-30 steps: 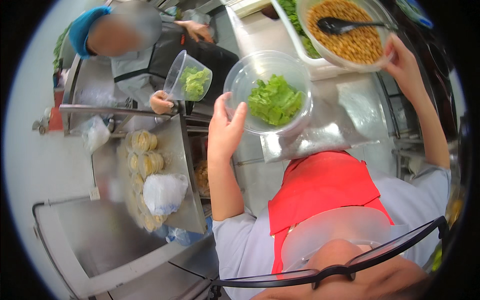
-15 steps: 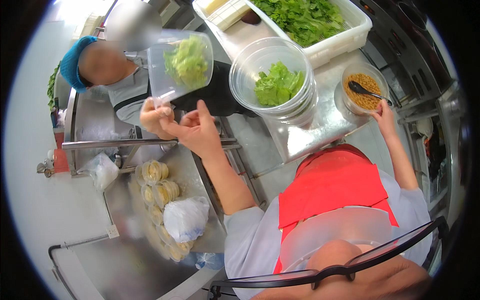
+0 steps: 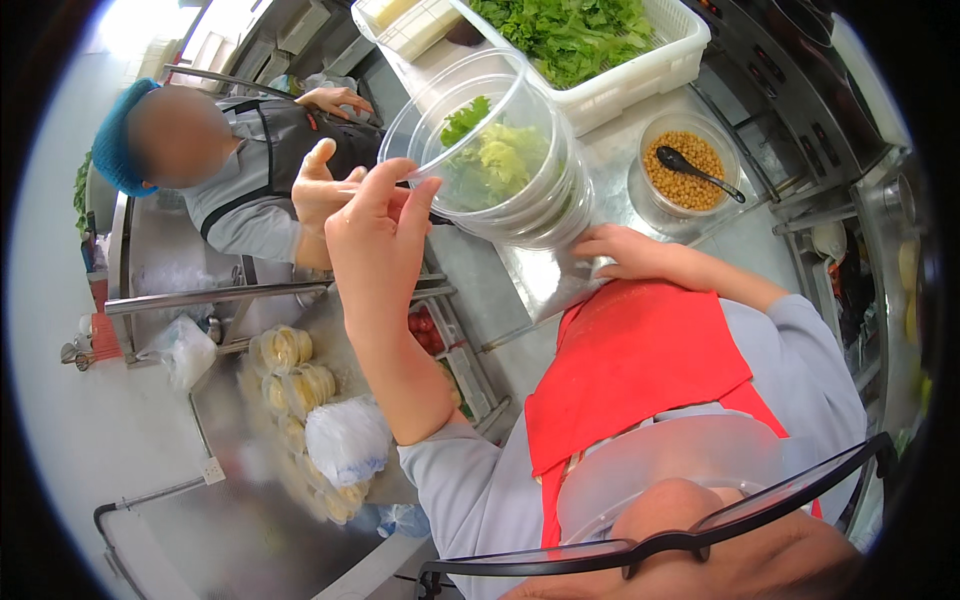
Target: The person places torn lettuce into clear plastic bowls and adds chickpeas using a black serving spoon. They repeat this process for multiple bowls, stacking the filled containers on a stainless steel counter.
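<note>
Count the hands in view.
4: the wearer's left hand, on a clear tub's rim; right hand, beside the stacked tubs; a co-worker's nearer hand, left of that tub; farther hand, by their dark apron.

A pale wall point(image 3: 55, 260) curved down the left below a glaring white light point(image 3: 135, 25), with a small socket point(image 3: 213, 470) beside a bent pipe point(image 3: 150, 495), while light grey floor point(image 3: 522, 358) showed between steel worktops and dark, knobbed equipment point(image 3: 765, 65) lined the upper right.
</note>
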Motion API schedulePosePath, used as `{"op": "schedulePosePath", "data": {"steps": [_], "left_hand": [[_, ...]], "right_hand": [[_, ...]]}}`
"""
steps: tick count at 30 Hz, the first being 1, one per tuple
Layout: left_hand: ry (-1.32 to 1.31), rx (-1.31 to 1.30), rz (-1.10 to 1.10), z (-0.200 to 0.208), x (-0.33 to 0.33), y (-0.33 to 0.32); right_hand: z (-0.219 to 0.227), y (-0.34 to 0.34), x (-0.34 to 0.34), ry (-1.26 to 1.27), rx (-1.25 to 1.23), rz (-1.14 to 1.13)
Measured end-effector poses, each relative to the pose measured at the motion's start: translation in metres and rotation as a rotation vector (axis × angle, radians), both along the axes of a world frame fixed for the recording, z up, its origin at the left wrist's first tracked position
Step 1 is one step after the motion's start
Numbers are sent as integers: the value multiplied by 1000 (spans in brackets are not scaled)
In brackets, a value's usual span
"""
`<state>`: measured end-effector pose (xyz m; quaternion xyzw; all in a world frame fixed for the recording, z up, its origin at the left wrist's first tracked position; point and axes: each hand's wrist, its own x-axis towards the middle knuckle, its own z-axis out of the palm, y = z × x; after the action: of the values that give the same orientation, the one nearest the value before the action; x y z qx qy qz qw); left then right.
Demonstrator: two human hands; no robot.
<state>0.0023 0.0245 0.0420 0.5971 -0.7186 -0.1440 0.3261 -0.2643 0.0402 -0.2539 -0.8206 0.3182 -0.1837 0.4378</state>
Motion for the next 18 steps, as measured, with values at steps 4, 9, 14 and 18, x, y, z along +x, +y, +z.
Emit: {"op": "schedulePosePath", "data": {"steps": [4,9,14,18], "left_hand": [[155,-19,16,-11,-8,-1],[462,-130,116,-22,-20,-9],[434,-539,185,-20,-22,2],[231,-640,142,-33,-21,50]], "right_hand": [[-25,-34,22,-63,-48,18],[-35,-69,39,-116,-9,-79],[-44,-100,51,-97,-34,-107],[-46,-114,51,-195,-56,-93]]}}
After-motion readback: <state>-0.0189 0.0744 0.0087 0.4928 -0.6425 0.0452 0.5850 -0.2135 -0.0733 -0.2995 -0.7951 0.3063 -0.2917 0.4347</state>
